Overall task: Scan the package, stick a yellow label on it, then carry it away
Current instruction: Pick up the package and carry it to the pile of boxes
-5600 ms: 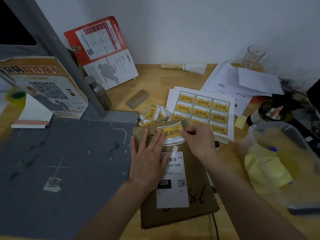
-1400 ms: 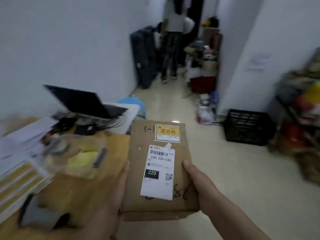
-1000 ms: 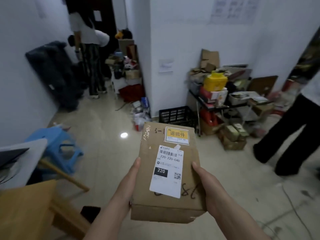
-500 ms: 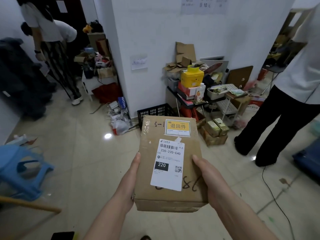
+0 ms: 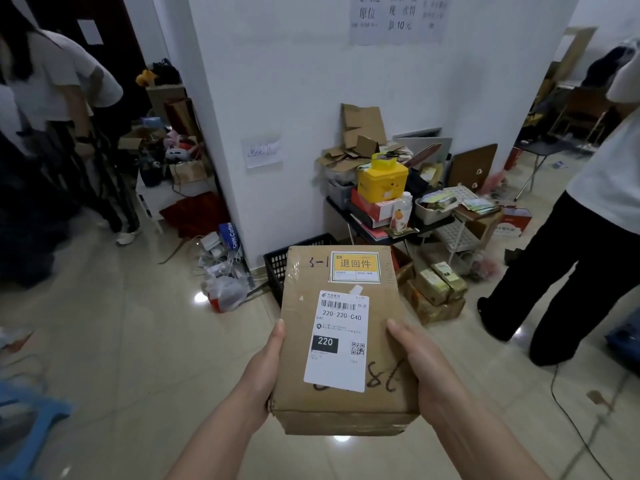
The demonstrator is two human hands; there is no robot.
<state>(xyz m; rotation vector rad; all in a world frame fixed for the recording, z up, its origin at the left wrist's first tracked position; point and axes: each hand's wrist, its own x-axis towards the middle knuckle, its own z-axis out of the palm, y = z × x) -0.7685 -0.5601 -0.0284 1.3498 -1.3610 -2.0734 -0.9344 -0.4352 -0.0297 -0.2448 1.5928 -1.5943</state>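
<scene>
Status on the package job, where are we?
Done: the yellow label is stuck on the brown cardboard package, above its white shipping label. The scan can't be confirmed from here. In hand: left hand and right hand carry it over the tiled floor. Left: setting it down.

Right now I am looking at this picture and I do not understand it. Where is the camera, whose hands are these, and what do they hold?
There is no machine here. The camera sits on a person's head and looks forward and down, so you see that person's own two bare arms. The left hand and the right hand grip the sides of a brown cardboard package, held in the air above a shiny tiled floor. On top of it are a yellow label and a white shipping label. Ahead is a white wall with a cluttered black cart and a black crate. Other people stand at both sides.
</scene>
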